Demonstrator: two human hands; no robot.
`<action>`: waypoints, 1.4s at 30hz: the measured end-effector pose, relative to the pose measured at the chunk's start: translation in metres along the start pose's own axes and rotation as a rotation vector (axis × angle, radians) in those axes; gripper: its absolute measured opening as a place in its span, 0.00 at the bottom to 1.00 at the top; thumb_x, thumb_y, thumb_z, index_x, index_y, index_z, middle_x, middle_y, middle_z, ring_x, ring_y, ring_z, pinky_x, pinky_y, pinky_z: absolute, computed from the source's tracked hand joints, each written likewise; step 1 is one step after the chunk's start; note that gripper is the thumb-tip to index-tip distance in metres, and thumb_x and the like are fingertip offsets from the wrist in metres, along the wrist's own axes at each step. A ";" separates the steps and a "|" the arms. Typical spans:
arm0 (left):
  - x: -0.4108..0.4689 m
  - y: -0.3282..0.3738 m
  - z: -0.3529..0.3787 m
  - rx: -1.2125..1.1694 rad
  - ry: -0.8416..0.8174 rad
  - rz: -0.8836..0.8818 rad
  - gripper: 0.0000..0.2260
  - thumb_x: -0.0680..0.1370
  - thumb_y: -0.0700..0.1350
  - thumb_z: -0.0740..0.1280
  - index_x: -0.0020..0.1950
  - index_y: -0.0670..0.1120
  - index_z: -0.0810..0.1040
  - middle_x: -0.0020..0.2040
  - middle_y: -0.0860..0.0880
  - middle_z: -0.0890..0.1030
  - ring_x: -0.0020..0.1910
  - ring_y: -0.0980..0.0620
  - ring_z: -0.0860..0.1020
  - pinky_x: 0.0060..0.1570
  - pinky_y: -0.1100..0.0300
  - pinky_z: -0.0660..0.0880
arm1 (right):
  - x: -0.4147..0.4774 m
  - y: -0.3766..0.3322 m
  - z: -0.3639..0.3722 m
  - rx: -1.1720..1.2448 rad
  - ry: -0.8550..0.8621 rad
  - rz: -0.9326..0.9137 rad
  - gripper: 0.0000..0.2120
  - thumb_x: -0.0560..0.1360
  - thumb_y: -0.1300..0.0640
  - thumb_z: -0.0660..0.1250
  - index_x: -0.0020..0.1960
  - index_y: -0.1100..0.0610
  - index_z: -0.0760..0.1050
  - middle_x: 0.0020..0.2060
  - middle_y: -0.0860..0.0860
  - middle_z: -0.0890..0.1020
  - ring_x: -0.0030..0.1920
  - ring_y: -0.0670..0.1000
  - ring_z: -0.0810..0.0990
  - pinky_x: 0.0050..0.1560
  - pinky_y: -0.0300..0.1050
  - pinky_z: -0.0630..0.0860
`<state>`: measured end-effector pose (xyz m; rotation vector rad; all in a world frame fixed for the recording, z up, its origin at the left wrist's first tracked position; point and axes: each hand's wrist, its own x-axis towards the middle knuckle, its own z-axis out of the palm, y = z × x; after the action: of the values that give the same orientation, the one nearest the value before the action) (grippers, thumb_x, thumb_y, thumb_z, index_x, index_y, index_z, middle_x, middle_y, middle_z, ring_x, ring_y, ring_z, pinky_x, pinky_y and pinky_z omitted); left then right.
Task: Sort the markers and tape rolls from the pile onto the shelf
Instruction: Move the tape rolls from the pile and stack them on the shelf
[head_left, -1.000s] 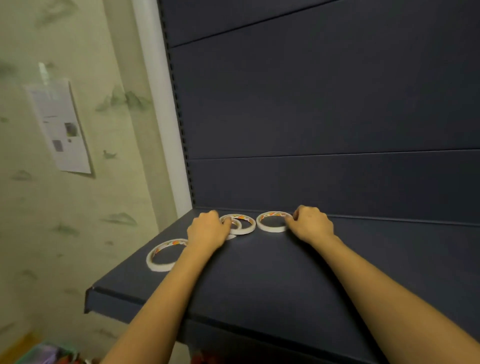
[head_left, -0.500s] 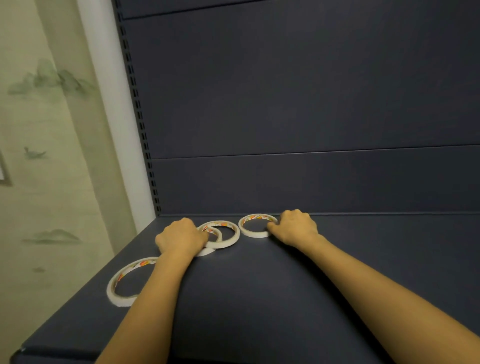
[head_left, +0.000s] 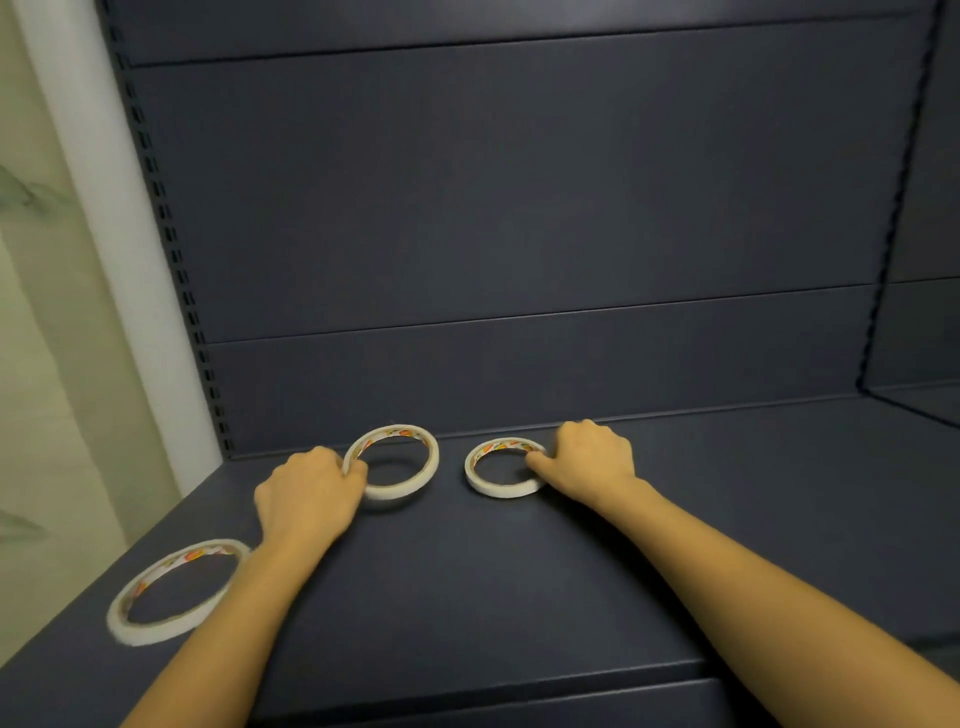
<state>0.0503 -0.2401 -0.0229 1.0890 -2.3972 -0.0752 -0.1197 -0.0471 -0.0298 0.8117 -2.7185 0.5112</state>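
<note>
Tape rolls (head_left: 156, 636) lay on the shelf (head_left: 519, 597); left hand (head_left: 306, 499) gripped the middle roll (head_left: 400, 491), right hand (head_left: 592, 457) pinched the right roll (head_left: 498, 488); no markers there yet.

Dim, flat indoor light; picture soft.
Faint sheen at top of back panel (head_left: 519, 15), so light from above. Weak shadows inside middle tape roll (head_left: 400, 491) and right tape roll (head_left: 498, 488). Wide-angle bows the slotted upright (head_left: 169, 244) at left. Mild blur throughout; near tape roll (head_left: 140, 631) at lower left is softest, colours muted.
</note>
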 end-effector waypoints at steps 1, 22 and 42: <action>-0.002 0.010 0.000 0.008 -0.013 0.029 0.15 0.78 0.52 0.57 0.44 0.44 0.79 0.46 0.43 0.81 0.47 0.41 0.77 0.42 0.55 0.66 | -0.006 0.013 -0.006 -0.011 0.011 0.010 0.22 0.74 0.43 0.61 0.28 0.56 0.61 0.25 0.49 0.67 0.27 0.48 0.66 0.27 0.39 0.59; -0.194 0.399 0.010 -0.222 -0.125 0.620 0.16 0.79 0.53 0.58 0.40 0.46 0.80 0.34 0.49 0.74 0.38 0.46 0.72 0.39 0.58 0.66 | -0.208 0.389 -0.202 -0.269 0.252 0.411 0.22 0.73 0.39 0.61 0.41 0.58 0.79 0.36 0.54 0.78 0.45 0.59 0.79 0.38 0.45 0.69; -0.337 0.759 -0.011 -0.304 -0.061 0.986 0.16 0.79 0.52 0.58 0.46 0.42 0.80 0.49 0.40 0.81 0.50 0.39 0.78 0.41 0.56 0.66 | -0.307 0.683 -0.334 -0.279 0.373 0.789 0.24 0.74 0.40 0.62 0.30 0.57 0.77 0.28 0.51 0.76 0.34 0.54 0.77 0.30 0.40 0.67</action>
<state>-0.2823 0.5186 0.0341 -0.2830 -2.5891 -0.1228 -0.2100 0.7674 -0.0069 -0.4205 -2.5681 0.3565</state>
